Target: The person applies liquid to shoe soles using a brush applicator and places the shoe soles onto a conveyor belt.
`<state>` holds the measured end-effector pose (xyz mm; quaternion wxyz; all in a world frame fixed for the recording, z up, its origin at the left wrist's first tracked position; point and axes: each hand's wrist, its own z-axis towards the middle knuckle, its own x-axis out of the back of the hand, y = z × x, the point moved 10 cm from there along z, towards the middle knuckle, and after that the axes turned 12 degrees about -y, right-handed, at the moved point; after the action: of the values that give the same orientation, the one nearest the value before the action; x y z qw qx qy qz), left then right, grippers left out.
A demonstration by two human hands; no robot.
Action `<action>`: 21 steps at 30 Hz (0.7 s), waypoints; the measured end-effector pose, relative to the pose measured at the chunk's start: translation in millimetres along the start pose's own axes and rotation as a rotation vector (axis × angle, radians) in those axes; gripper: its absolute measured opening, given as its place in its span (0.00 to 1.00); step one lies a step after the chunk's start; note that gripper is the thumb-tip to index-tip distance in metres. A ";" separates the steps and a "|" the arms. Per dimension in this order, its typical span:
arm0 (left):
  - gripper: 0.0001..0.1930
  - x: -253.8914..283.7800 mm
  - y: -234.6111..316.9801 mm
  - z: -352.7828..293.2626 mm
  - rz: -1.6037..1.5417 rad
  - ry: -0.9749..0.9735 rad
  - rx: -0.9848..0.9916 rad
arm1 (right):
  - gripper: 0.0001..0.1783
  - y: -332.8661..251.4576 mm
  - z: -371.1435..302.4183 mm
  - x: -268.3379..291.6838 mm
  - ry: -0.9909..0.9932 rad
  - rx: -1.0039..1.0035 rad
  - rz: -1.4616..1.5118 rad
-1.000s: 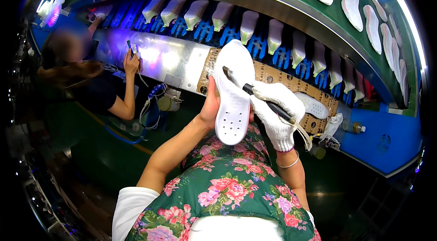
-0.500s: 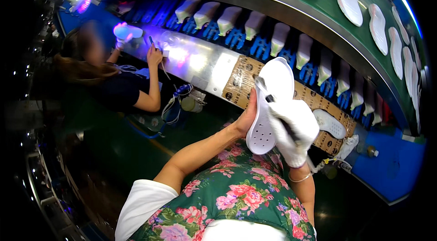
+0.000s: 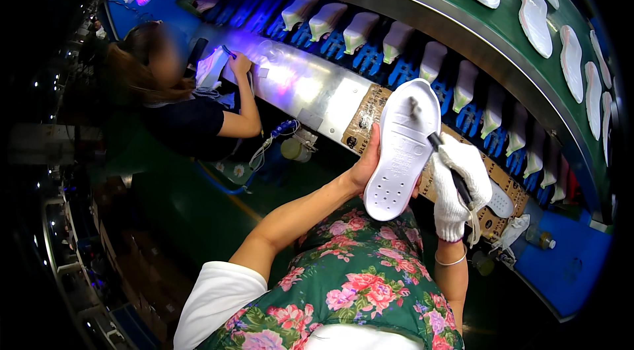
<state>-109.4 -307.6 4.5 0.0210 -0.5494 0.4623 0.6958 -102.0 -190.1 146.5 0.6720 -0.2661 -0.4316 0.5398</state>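
Note:
A white shoe sole (image 3: 399, 165) is held tilted up in front of me, its recessed inner face turned toward me, with small holes at the near end. My bare left hand (image 3: 364, 168) is closed on it from behind, thumb along the left edge. My right hand (image 3: 458, 185), in a white knit glove, grips a black-handled brush (image 3: 435, 141) with a pale tube or cord hanging from its lower end. The blurred grey brush head is over the far end of the sole; whether it touches cannot be made out.
Printed cardboard (image 3: 365, 119) lies on the metal bench, with another sole (image 3: 500, 201) right of my glove. White shoe uppers (image 3: 360, 32) stand in a row on blue holders behind. More soles (image 3: 535, 20) lie on the green belt above. A co-worker (image 3: 191, 102) works at left.
The sole has turned more face-on to me, showing its inner side. My right hand has moved right and slightly down, while the brush head is over the sole's far end.

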 end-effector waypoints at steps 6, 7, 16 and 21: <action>0.49 15.0 22.8 0.3 -0.004 0.042 -0.088 | 0.18 -33.6 -8.6 -40.5 -0.281 0.204 -0.150; 0.50 15.2 27.3 -2.1 0.031 0.010 -0.106 | 0.17 -29.5 -11.6 -43.2 -0.307 0.178 -0.061; 0.55 28.2 25.9 11.6 -0.109 -0.027 -0.110 | 0.09 -19.4 -12.6 -54.3 -0.347 0.110 -0.124; 0.61 23.3 44.3 16.1 -0.089 -0.079 -0.161 | 0.17 -15.3 -6.1 -36.2 -0.246 0.148 -0.051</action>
<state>-154.4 -333.3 13.2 0.0258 -0.5412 0.3788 0.7503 -90.7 -228.3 145.5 0.6452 -0.1365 -0.4762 0.5816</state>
